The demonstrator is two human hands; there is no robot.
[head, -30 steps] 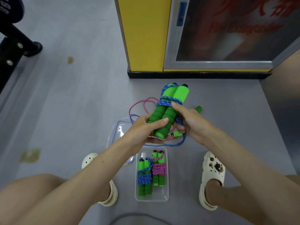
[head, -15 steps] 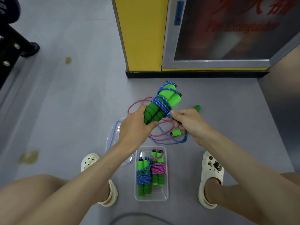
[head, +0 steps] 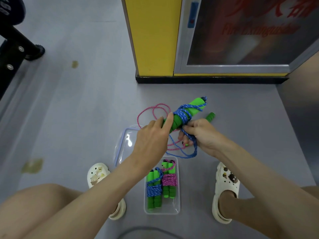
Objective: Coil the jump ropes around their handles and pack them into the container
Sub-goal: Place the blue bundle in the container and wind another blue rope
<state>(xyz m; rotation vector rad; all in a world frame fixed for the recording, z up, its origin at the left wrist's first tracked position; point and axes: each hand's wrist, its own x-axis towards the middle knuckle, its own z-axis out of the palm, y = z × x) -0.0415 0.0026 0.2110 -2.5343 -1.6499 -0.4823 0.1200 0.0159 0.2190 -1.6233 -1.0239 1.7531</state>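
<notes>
L hand (head: 151, 140) gripped green foam handle pair (head: 196, 106) off the floor (head: 86, 118), index pinning wraps, I judged vs. slip. R hand (head: 202, 137) pinched blue braided rope (head: 183, 115), tensioning next turn. Below, clear plastic container (head: 179, 195) held two bundles (head: 154, 190).

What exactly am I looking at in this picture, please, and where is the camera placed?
There is no machine here. A person crouches over a grey floor, and the single camera sits on their head, looking down at both hands. The left hand holds a pair of green handles. The right hand pinches the blue rope, which is partly wound round them. On the floor lie a loose pink rope and a clear container holding a finished blue bundle and a pink bundle. Its lid lies beside it.
</notes>
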